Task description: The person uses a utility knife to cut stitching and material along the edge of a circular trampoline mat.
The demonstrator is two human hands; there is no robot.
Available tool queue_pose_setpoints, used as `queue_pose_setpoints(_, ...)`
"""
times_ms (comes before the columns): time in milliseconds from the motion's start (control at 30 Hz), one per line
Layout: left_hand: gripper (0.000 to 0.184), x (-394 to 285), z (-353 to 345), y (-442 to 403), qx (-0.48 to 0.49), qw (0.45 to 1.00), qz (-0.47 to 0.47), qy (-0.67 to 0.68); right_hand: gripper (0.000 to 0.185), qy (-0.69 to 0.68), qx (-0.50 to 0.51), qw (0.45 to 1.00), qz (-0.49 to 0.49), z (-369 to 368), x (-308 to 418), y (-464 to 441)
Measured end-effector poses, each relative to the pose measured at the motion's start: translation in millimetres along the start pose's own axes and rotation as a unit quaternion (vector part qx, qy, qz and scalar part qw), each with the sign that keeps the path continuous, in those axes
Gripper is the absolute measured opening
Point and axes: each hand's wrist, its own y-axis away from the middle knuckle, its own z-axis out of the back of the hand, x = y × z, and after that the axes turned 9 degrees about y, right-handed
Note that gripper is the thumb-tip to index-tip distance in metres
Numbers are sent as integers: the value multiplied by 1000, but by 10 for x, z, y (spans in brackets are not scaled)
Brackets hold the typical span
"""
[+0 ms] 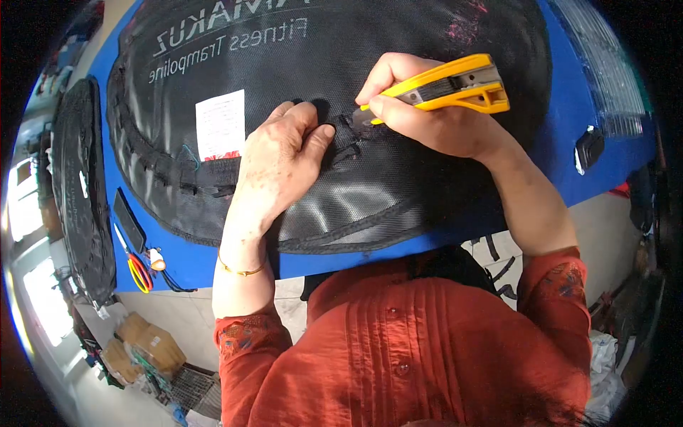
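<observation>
A black mesh trampoline mat (pixel 341 67) with white "Fitness Trampoline" lettering seen from its reverse side lies folded over on the blue table. My left hand (pixel 281 153) is closed, its fingers curled and gripping the mat's black webbing edge. In my right hand (pixel 434 117) is a yellow utility knife (pixel 445 85), with its blade end against the webbing loops just right of my left fingers. A white paper label (pixel 220 124) with a red lower edge hangs on the mat, left of my left hand.
On the blue table (pixel 192 263) at left lie red-and-yellow-handled scissors (pixel 139 272) and a dark phone-like slab (pixel 129 219). A stack of black mats (pixel 82 192) stands farther left. Clear plastic sheeting (pixel 601 64) and a small black item (pixel 589 148) are at right. Cardboard boxes (pixel 153 345) sit on the floor.
</observation>
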Motion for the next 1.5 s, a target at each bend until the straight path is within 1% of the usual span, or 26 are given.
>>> queue_pose_setpoints(100,18,6,-1,-3,2,1000,-4,-6,8,-49,-3,999,14,-50,0,11)
queue_pose_setpoints(167,18,26,-8,-1,3,1000,-1,-1,7,-54,1,998,-14,-84,15,14)
queue_pose_setpoints(200,20,49,-17,1,-4,1000,-18,-1,11,-42,9,998,-42,-77,56,12)
queue_pose_setpoints(233,23,64,-20,4,-10,999,-35,-1,11,-43,10,998,-42,-64,61,4)
queue_pose_setpoints(300,23,61,-23,8,-12,999,-32,2,12,-16,5,999,-41,-38,60,2)
queue_pose_setpoints(433,23,67,-19,5,-9,999,-33,-3,11,-34,-2,998,-47,-25,37,11)
queue_pose_setpoints(500,23,70,-23,8,-10,999,-30,-1,11,-28,-33,999,-22,-26,35,0)
queue_pose_setpoints(533,24,69,-25,7,-11,1000,-28,1,11,-28,-33,999,-22,-35,31,-2)
queue_pose_setpoints(600,24,62,-24,8,-11,1000,-24,2,11,-11,-22,999,34,-67,20,-1)
queue_pose_setpoints(633,24,60,-23,8,-10,1000,-20,3,12,2,-26,999,36,-76,13,-1)
queue_pose_setpoints(733,24,63,-15,4,-8,999,-31,2,14,1,-22,999,-27,-43,22,6)
queue_pose_setpoints(833,28,68,5,10,1,1000,-17,10,13,2,-36,999,-6,-32,24,9)
queue_pose_setpoints(933,32,41,28,29,5,999,-29,35,13,-14,-31,999,-10,-63,17,17)
queue_pose_setpoints(1067,29,79,10,26,-1,999,-32,15,12,1,-20,1000,8,-48,23,14)
queue_pose_setpoints(1133,26,84,4,21,2,1000,-21,17,12,-6,-23,1000,-13,-47,38,7)
queue_pose_setpoints(1367,20,51,12,12,8,1000,-10,9,12,-8,-18,1000,-15,-74,8,13)
queue_pose_setpoints(1400,20,49,14,9,12,1000,-7,11,8,-7,-12,1000,-11,-68,2,17)
queue_pose_setpoints(1467,20,47,13,7,15,1000,-4,13,6,-6,-6,1000,-8,-56,-26,34)
queue_pose_setpoints(1500,21,46,10,9,14,1000,0,17,5,23,10,999,32,-55,-52,51)
